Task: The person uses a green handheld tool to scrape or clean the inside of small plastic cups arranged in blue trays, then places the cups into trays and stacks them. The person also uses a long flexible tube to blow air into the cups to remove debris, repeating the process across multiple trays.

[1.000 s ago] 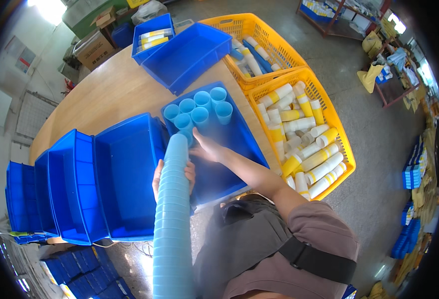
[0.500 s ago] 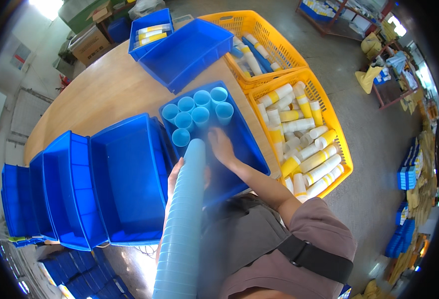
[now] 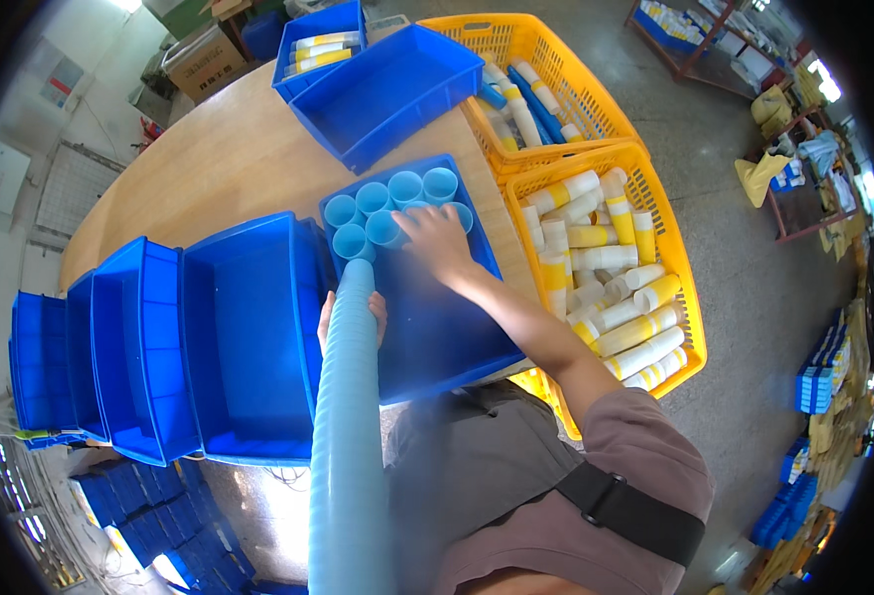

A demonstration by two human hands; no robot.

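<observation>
My left hand (image 3: 380, 315) is wrapped round a long stack of nested light blue cups (image 3: 348, 426). The stack slants toward me, its far end by the front-left cup in a shallow blue tray (image 3: 437, 327). Several separate light blue cups (image 3: 404, 186) stand upright in rows at the tray's far end, mouths up. Over the front row reaches my right hand (image 3: 435, 240), fingers apart and at the cup rims. It hides part of that row; whether it presses on a cup is hard to see.
Deep blue bins (image 3: 249, 337) stand in a row on the left. Another blue bin (image 3: 387, 94) lies beyond the tray, beside a small blue box (image 3: 280, 84) of tubes. Yellow crates (image 3: 690, 297) of white-and-yellow tubes flank the wooden table (image 3: 189, 149) on the right.
My right hand has moved from in front of the cups onto the front row. The stack's far end has shifted slightly left and away from me, and the view has shifted a little.
</observation>
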